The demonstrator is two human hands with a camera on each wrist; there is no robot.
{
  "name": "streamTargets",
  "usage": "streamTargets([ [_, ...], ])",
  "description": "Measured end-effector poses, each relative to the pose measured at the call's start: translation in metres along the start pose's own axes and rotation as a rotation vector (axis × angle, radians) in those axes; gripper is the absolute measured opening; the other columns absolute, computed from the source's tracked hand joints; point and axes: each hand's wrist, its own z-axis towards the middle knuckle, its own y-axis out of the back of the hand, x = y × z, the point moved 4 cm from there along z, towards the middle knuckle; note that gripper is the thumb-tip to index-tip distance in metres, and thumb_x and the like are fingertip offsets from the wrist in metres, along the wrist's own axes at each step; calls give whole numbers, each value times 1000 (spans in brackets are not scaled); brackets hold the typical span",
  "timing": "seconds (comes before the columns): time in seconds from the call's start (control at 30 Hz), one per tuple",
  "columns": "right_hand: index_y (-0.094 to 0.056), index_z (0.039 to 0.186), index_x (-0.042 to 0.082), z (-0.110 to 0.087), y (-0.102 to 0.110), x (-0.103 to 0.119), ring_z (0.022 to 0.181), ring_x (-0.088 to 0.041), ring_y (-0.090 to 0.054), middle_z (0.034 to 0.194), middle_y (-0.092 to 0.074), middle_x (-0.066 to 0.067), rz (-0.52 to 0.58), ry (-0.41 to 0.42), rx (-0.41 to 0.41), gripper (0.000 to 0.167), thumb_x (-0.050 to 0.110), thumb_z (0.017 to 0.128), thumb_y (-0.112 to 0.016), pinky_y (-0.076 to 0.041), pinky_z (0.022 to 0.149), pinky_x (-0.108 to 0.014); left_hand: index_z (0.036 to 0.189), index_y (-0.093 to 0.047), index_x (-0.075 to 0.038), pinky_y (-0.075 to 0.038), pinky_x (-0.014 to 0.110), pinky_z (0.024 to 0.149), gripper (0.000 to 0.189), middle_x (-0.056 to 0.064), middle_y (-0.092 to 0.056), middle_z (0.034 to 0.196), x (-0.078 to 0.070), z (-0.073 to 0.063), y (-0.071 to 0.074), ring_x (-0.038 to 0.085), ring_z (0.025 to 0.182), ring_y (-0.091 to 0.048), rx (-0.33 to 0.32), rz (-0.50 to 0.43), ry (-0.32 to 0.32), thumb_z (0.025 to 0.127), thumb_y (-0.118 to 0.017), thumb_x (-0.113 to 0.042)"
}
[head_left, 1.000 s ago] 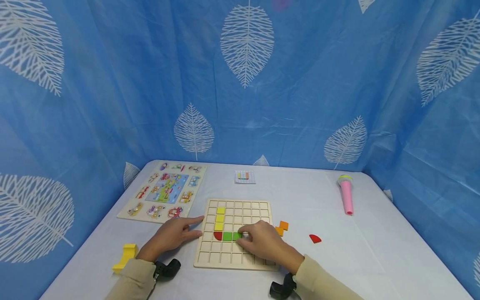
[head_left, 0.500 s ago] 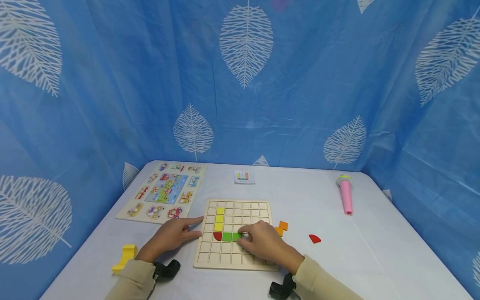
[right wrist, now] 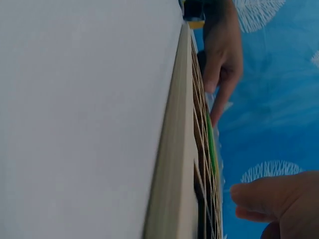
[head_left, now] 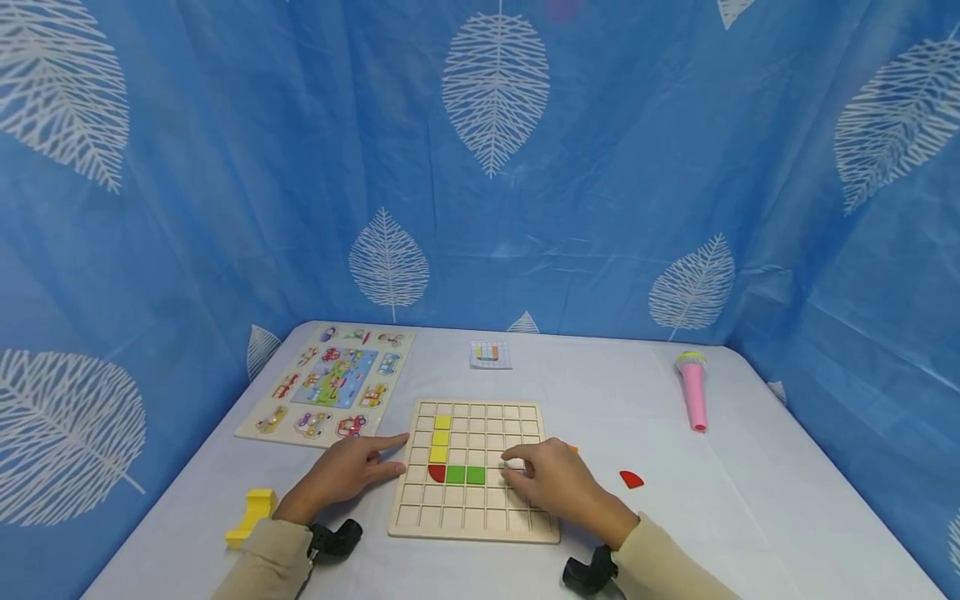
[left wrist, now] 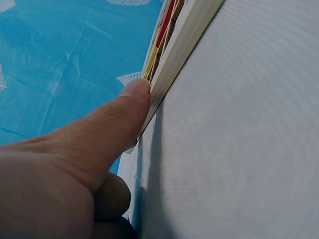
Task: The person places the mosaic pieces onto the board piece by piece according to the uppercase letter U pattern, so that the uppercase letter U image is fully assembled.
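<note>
A wooden grid board (head_left: pixel 450 523) lies flat on the white table. Set in its cells are several yellow squares (head_left: pixel 439 438) in a column, a red quarter-circle (head_left: pixel 437 473) below them, and two green squares (head_left: pixel 476 475) in a row beside the red one. My left hand (head_left: pixel 341 473) touches the board's left edge with extended index finger and thumb; the left wrist view shows the thumb (left wrist: pixel 127 107) against the rim. Over the board's right part is my right hand (head_left: pixel 558 483), thumb and index finger apart, nothing between them.
An orange piece (head_left: pixel 573 449) peeks out behind the right hand. Farther right lie a red quarter-circle tile (head_left: pixel 631 479) and a pink toy microphone (head_left: pixel 694 396). A pattern card (head_left: pixel 491 355) is behind the board. On the left are a vehicle puzzle (head_left: pixel 258 408) and a yellow block (head_left: pixel 251 518).
My right hand has let go of the right-hand green square and moved right, uncovering it in its cell and largely hiding the orange pieces. The left hand has stayed at the edge.
</note>
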Motion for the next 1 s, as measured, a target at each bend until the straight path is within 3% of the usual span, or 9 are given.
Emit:
streamTargets([
  [0.23, -81, 109, 19, -20, 16, -25, 48, 1, -31, 52, -38, 18, -9, -21, 6, 20, 29, 93, -77, -30, 51, -22, 143, -63, -27, -28, 26, 51, 54, -3, -44, 61, -2, 0, 0, 12, 52, -36, 1, 8, -2, 92, -75, -43],
  [0.4, -81, 108, 17, -34, 33, -41, 45, 0, -30, 51, -36, 17, 60, -56, 16, 18, 25, 91, -80, -28, 48, -21, 143, -63, -27, -27, 26, 52, 54, -3, -43, 60, -2, 0, 1, 11, 53, -35, -3, 17, 4, 92, -75, -42],
  [0.67, -80, 112, 23, -61, 63, -86, 49, -4, -34, 56, -38, 11, 186, -215, 127, 22, 22, 90, -80, -30, 49, -22, 143, -63, -26, -27, 26, 52, 55, -4, -42, 60, -2, 0, 1, 11, 52, -34, -1, 23, -7, 92, -75, -43],
  [1.0, -82, 108, 25, -77, 84, -114, 53, -7, -36, 58, -41, 8, 193, -253, 240, 20, 24, 87, -82, -29, 50, -23, 143, -63, -27, -27, 26, 51, 55, -4, -43, 60, 0, 0, -1, 11, 52, -33, -7, 29, -13, 92, -74, -44],
])
